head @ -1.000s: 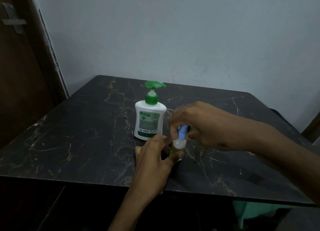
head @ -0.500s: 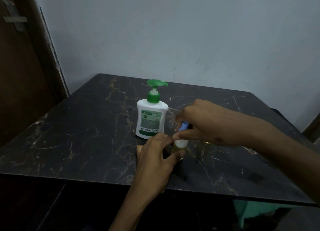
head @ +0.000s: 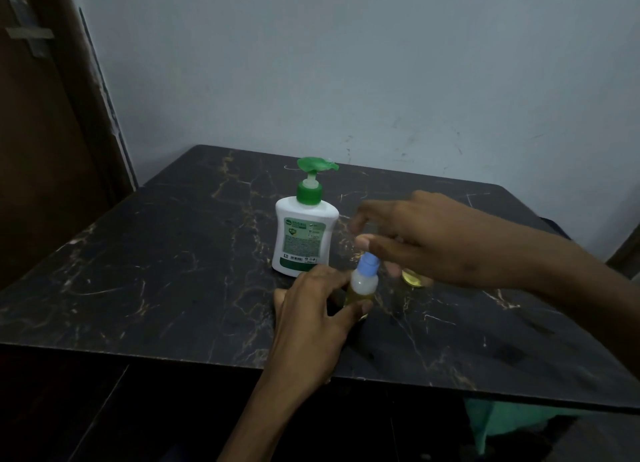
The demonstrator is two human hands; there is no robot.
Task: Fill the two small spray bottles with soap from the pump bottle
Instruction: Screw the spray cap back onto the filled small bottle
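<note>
One small bottle capped, the second waiting under my right hand.

At the table's middle stood the white plastic pump bottle with its green pump head. At its five o'clock my left hand gripped the upright small clear spray bottle with a blue cap, yellowish soap inside. My right hand hovered above, fingers loosely spread, holding nothing. At its six o'clock sat the second yellowish small bottle, nearer that hand; its axis I could not tell.

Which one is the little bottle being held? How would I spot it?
Find the black marble table, then the white pump bottle with the green top. Just right of it and nearer, the left hand grips a small spray bottle: blue cap, yellowish liquid.
</note>
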